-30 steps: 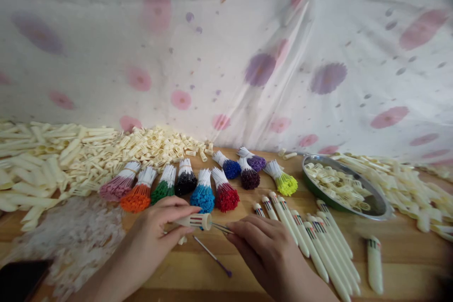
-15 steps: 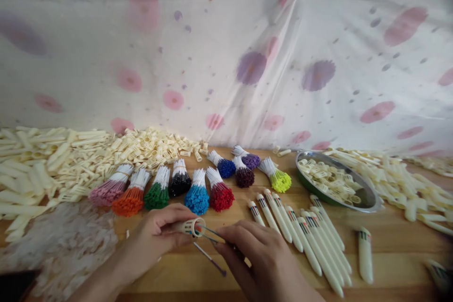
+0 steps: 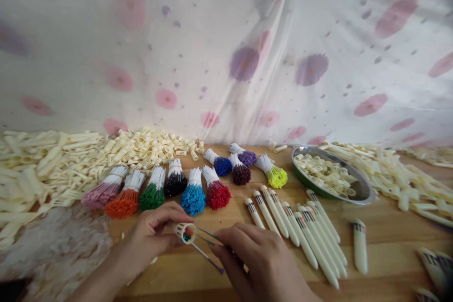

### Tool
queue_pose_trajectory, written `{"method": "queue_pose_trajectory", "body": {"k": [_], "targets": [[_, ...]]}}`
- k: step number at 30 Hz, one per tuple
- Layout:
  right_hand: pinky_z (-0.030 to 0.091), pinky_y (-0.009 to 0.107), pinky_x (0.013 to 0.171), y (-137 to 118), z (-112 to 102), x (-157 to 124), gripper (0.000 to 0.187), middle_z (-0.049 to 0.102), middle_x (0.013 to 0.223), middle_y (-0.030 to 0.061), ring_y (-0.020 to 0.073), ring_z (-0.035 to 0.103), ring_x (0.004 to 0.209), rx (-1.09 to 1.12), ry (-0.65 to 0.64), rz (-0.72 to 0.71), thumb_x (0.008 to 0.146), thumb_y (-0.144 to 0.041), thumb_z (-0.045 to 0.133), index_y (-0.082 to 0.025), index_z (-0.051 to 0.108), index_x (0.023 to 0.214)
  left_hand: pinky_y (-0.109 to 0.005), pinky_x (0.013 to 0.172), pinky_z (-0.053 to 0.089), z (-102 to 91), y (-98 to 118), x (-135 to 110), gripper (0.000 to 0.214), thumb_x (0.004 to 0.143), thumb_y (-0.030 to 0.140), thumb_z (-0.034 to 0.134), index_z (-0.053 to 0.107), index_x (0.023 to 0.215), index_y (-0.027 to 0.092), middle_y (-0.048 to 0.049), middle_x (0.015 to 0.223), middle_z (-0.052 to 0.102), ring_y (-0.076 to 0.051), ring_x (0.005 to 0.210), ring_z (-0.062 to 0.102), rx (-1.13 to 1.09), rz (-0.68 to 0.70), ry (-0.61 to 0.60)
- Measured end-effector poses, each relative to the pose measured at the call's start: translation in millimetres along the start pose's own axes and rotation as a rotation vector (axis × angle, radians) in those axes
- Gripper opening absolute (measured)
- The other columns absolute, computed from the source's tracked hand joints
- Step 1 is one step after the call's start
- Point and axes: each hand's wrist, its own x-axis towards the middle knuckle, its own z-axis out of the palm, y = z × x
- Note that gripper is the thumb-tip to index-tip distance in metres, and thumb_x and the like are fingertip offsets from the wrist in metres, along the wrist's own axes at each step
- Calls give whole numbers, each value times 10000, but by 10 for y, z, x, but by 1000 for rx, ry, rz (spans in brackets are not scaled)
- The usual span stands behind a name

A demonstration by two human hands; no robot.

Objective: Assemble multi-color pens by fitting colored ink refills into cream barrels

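My left hand [image 3: 159,231] is closed around a cream slotted pen barrel [image 3: 180,230], its round mouth turned to the right. Several coloured refill ends show inside that mouth; the rest of the barrel is hidden by my fingers. In my right hand [image 3: 258,255] I grip thin metal tweezers [image 3: 208,237], their tips close to the barrel's rim. I see nothing clearly held between the tips. A purple-tipped refill [image 3: 208,259] lies on the table just below the tweezers. Bundles of white refills with coloured ends stand behind my hands, among them light blue [image 3: 193,198] and red [image 3: 217,194].
Cream plastic parts [image 3: 152,146] are heaped at the back left, beside translucent bits [image 3: 63,245]. Several multicolour pens [image 3: 311,240] lie at the right. Behind them is a metal dish [image 3: 366,193] of slotted parts, near more barrels [image 3: 399,174]. A flowered sheet [image 3: 198,56] hangs behind.
The tweezer tips have drawn back from inside the barrel's mouth to near its rim. The coloured ends inside show more clearly. The whole view has shifted slightly.
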Motion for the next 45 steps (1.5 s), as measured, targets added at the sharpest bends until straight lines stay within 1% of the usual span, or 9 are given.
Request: {"method": "queue_pose_trajectory", "body": {"k": [3, 7, 11, 17, 21, 27, 33, 41, 45], "targets": [[389, 206, 491, 5, -5, 11, 165, 635, 655, 26, 127, 588, 562, -33, 44, -84, 880, -156, 471, -148, 632, 843, -216, 698, 454, -2, 28, -16, 250, 647, 110, 712, 773, 820, 280, -10, 813, 642, -159, 785, 590, 9, -76, -55], [358, 205, 451, 10, -23, 25, 182, 611, 602, 7, 110, 548, 489, -21, 143, -55, 873, -168, 460, -160, 616, 780, -208, 659, 436, 5, 19, -18, 240, 615, 84, 730, 770, 752, 277, 4, 774, 624, -144, 734, 576, -42, -28, -68], [339, 193, 427, -12, 35, 12, 216, 600, 561, -4, 90, 540, 455, 34, 55, 18, 864, -175, 451, -158, 597, 705, -196, 612, 408, 14, -1, 5, 239, 596, 21, 713, 723, 678, 245, 27, 723, 601, -115, 663, 549, -43, 53, 5], [252, 229, 374, -32, 381, -69, 377, 524, 465, -18, 91, 449, 367, 4, 237, -39, 920, -286, 337, -184, 540, 619, -200, 605, 394, 67, -5, -6, 263, 608, -45, 635, 566, 625, 208, 49, 715, 551, -108, 648, 527, 37, 173, 148], [244, 238, 371, -40, 475, -90, 371, 506, 455, -21, 97, 443, 371, -26, 253, -44, 917, -273, 329, -188, 538, 623, -198, 579, 397, 103, -49, -44, 226, 685, 8, 619, 537, 660, 217, 47, 713, 515, -115, 643, 517, 140, 321, 222], [250, 238, 384, -28, 438, -99, 337, 519, 475, -17, 99, 453, 386, -24, 194, -47, 895, -251, 339, -190, 533, 627, -197, 587, 416, 113, -49, -52, 231, 710, 1, 585, 528, 700, 224, 41, 736, 508, -122, 662, 524, 287, 425, 246], [235, 243, 384, -15, 423, -96, 355, 514, 473, -23, 98, 448, 377, -67, 176, -71, 911, -255, 324, -192, 513, 617, -184, 600, 420, 120, -37, -46, 256, 710, -19, 546, 515, 710, 235, 50, 758, 502, -112, 675, 522, 344, 428, 235], [225, 257, 359, -23, 414, -65, 413, 485, 445, -19, 99, 429, 353, -94, 227, -107, 919, -208, 300, -186, 512, 565, -200, 588, 446, 128, -10, -60, 220, 695, 13, 602, 546, 683, 225, 44, 739, 526, -121, 654, 555, 297, 389, 233], [268, 244, 386, -21, 217, -20, 378, 503, 487, -15, 98, 444, 410, -113, 80, -153, 918, -154, 335, -172, 530, 595, -212, 610, 460, 129, 21, -47, 190, 685, 35, 619, 597, 681, 223, 31, 737, 580, -133, 669, 592, 310, 376, 226]]}}
